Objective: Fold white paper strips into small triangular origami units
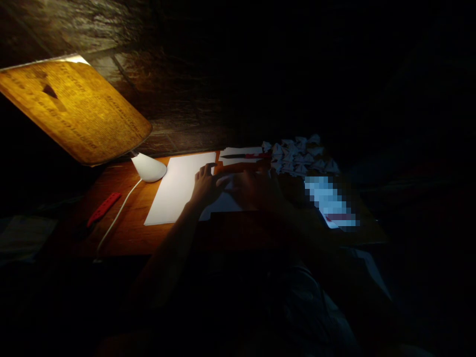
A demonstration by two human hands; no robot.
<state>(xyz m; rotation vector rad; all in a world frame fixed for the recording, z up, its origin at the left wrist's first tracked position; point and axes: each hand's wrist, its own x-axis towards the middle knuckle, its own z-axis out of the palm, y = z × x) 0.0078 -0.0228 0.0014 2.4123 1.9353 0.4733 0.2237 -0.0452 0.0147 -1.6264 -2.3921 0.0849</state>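
Note:
My left hand [207, 184] rests over the white sheets, its fingers bent a little and apart, with the thumb pointing toward the right hand. Under and beside it lies a stack of white paper [173, 181]. A smaller piece of paper [225, 203] shows between the two hands, partly covered by them. My right hand [260, 187] is over the right end of that piece, dark and smeared by motion, so its fingers cannot be made out. Just beyond the hands, a knife with a red handle [257, 156] lies across some cut paper [241, 150].
Many small folded paper pieces [293, 156] sit at the back right. A lit phone [327, 198] lies on the right of the wooden table [126, 218]. At left stand a lamp [150, 168] with its cord and a printed paper shade [82, 109], near a red-handled tool [104, 206].

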